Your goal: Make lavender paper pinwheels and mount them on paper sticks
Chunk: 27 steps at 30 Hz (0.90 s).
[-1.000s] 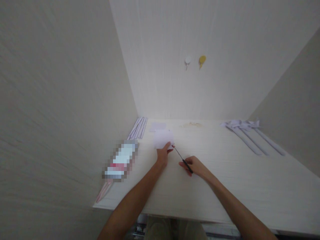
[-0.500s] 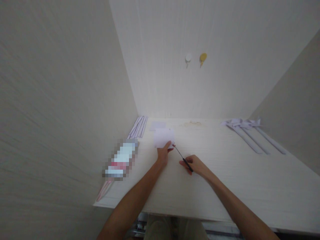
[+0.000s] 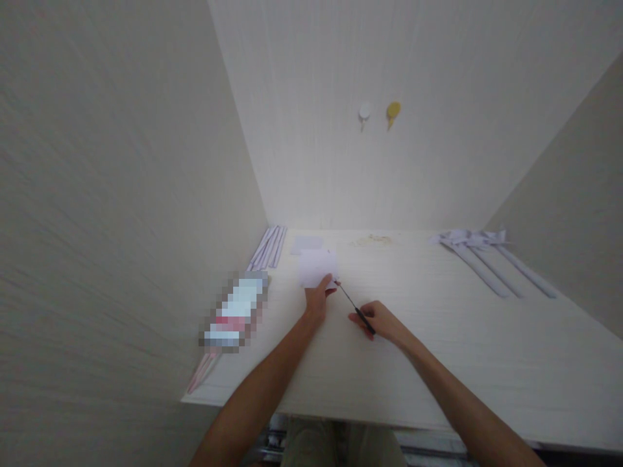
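My left hand pinches the near edge of a small pale lilac sheet of paper, holding it up above the white table. My right hand is closed round the dark handles of a pair of scissors. The thin blades point up and left, and their tip meets the sheet's lower right corner next to my left thumb.
Another lilac sheet lies flat behind the held one. Rolled paper sticks rest by the left wall. Several folded paper pieces on long sticks lie at the far right. A blurred packet sits near the left edge. Two hooks hang on the back wall.
The hands, sheet and scissors have stayed almost where they were. The view has shifted a little.
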{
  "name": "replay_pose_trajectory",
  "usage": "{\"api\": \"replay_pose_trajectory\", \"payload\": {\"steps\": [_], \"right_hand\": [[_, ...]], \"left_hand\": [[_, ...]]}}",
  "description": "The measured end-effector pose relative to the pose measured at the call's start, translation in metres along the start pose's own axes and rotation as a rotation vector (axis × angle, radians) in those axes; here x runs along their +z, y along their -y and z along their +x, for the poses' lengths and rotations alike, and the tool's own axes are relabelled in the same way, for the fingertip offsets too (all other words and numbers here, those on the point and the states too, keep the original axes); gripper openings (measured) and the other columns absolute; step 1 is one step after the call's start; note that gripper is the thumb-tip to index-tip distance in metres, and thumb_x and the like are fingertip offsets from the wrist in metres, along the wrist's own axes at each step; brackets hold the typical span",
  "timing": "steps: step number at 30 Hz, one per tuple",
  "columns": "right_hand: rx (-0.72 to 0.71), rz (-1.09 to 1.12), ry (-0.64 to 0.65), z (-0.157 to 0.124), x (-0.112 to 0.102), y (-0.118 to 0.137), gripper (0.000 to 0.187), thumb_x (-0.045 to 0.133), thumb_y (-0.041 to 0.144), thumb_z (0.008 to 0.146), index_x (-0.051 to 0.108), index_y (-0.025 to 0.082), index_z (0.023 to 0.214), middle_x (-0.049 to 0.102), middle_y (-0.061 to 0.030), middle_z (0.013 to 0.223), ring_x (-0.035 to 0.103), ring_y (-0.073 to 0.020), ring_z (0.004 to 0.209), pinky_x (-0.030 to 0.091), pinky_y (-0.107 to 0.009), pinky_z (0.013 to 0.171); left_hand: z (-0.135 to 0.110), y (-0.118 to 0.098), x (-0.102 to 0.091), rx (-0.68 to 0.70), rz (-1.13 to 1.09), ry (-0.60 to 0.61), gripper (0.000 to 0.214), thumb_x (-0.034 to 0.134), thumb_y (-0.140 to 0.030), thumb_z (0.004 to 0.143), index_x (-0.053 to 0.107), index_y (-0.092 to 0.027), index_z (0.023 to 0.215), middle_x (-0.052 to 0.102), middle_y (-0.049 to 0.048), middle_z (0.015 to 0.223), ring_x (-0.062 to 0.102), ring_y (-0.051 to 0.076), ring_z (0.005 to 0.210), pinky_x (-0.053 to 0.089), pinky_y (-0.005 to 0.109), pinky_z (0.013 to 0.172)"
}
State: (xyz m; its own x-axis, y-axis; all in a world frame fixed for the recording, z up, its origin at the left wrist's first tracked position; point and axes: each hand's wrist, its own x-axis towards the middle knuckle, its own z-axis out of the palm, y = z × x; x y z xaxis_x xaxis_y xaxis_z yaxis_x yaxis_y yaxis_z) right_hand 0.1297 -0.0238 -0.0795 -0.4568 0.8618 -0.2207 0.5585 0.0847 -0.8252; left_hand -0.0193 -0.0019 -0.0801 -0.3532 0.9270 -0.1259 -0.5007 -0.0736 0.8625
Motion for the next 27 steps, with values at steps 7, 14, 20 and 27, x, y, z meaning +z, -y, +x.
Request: {"api": "replay_pose_trajectory", "payload": {"steps": [7, 14, 20, 27], "right_hand": [[-0.007, -0.007, 0.001, -0.0010, -0.0001, 0.0001, 0.048, 0.051, 0.054, 0.065, 0.044, 0.016, 0.037, 0.045, 0.0004, 0.033, 0.036, -0.0068, 0.033, 0.026, -0.020, 0.038], [-0.010, -0.012, -0.025, -0.0022, -0.0001, 0.0014, 0.047, 0.052, 0.054, 0.064, 0.043, 0.016, 0.038, 0.045, 0.0009, 0.033, 0.035, -0.0065, 0.033, 0.025, -0.020, 0.037], [0.006, -0.010, -0.025, -0.0004, 0.0007, -0.0006, 0.046, 0.053, 0.053, 0.063, 0.042, 0.016, 0.038, 0.046, 0.0008, 0.034, 0.035, -0.0065, 0.033, 0.025, -0.020, 0.036], [-0.012, 0.006, -0.019, -0.0008, 0.0008, -0.0022, 0.046, 0.051, 0.055, 0.064, 0.043, 0.016, 0.040, 0.046, 0.0007, 0.034, 0.037, -0.0069, 0.034, 0.026, -0.021, 0.037]], "left_hand": [[-0.0005, -0.0009, 0.0003, 0.002, -0.001, -0.005, 0.023, 0.061, -0.020, 0.058, 0.053, -0.014, 0.079, 0.059, 0.0000, 0.065, 0.057, 0.010, 0.053, 0.042, 0.019, 0.044], [0.0009, -0.0004, -0.0003, -0.003, -0.008, -0.010, 0.023, 0.062, -0.021, 0.058, 0.053, -0.014, 0.078, 0.059, -0.0003, 0.064, 0.057, 0.009, 0.052, 0.042, 0.019, 0.045], [0.0015, 0.0006, -0.0005, -0.004, -0.020, -0.011, 0.022, 0.061, -0.020, 0.059, 0.054, -0.013, 0.079, 0.060, 0.0003, 0.066, 0.058, 0.010, 0.053, 0.042, 0.018, 0.044], [0.0047, 0.0021, -0.0011, 0.001, -0.026, -0.067, 0.021, 0.060, -0.019, 0.059, 0.053, -0.015, 0.079, 0.060, -0.0011, 0.066, 0.057, 0.008, 0.052, 0.041, 0.017, 0.045]]}}
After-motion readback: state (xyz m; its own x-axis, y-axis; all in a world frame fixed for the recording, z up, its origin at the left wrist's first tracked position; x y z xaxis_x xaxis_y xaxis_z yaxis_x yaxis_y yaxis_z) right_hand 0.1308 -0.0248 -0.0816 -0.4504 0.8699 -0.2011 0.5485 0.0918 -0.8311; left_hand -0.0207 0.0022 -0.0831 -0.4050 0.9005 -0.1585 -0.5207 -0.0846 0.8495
